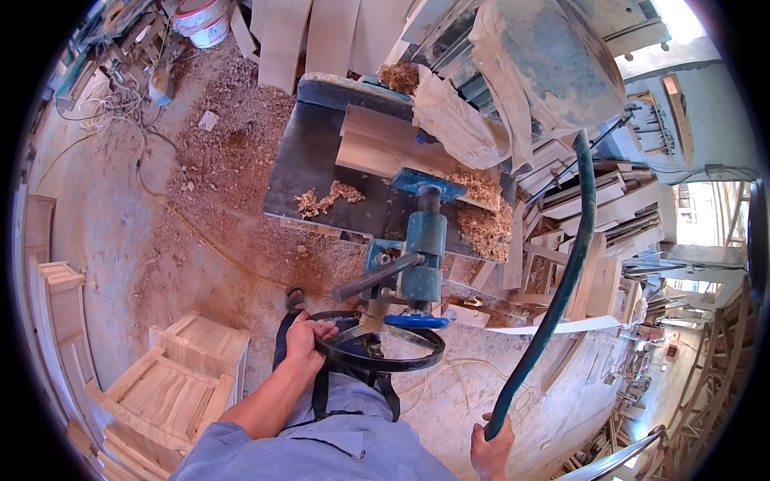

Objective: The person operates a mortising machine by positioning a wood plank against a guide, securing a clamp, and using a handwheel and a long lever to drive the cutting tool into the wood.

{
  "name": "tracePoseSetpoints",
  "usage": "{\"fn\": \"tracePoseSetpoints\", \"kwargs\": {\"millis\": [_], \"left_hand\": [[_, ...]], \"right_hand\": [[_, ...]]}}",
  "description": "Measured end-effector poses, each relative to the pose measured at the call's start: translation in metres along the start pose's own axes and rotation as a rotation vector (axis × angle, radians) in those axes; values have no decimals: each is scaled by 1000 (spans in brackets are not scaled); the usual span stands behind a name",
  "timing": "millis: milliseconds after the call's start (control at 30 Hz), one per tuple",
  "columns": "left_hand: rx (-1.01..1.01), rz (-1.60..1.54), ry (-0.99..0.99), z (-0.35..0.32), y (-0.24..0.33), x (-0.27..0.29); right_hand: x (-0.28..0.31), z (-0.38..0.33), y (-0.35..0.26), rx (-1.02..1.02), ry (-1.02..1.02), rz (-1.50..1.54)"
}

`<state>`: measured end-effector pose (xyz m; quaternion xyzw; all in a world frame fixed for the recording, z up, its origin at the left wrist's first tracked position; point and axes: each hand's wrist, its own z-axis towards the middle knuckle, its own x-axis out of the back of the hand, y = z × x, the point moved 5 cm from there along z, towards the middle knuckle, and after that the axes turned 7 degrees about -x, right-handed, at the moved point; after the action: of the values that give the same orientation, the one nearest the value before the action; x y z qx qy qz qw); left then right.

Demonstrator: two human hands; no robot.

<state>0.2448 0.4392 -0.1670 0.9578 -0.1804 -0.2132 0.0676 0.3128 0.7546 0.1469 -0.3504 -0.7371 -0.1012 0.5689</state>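
Observation:
My left hand (303, 338) is closed round the left side of the black rim of a handwheel (383, 365) in front of my waist. At the lower right my right hand (492, 450) grips the lower end of a long, curved dark green bar (555, 309), which rises to the machine. Beyond the wheel, a wooden board (385, 143) lies on a dark metal table (309, 164). A blue-green clamp (427, 234) stands over the board, its flat blue pad above the near edge. A small blue handwheel (415, 321) sits below the clamp.
Wood shavings (488, 228) heap beside the board. A cloth-draped machine housing (553, 64) stands behind. Stacked panelled wooden doors (164, 373) are at the lower left, stacked timber (597, 200) at the right. A cable (188, 224) crosses the sawdust-strewn floor; a white bucket (200, 22) stands far left.

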Motion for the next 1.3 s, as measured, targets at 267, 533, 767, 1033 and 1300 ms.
{"fn": "tracePoseSetpoints", "kwargs": {"millis": [267, 533, 767, 1033, 1300], "left_hand": [[-17, 10, 31, -2, 1, -2], [-37, 7, 92, -13, 5, -15], [-48, 11, 60, -9, 4, -9], [-61, -1, 87, -12, 5, -12], [-53, -16, 74, -10, 4, -11]], "right_hand": [[-9, 5, 8, -38, -35, 168], [-19, 10, 15, -63, -98, 257], [-28, 12, 18, -183, -187, 387], [-51, 24, 44, -36, -148, 326], [-59, 28, 36, 1, -118, 285]]}}
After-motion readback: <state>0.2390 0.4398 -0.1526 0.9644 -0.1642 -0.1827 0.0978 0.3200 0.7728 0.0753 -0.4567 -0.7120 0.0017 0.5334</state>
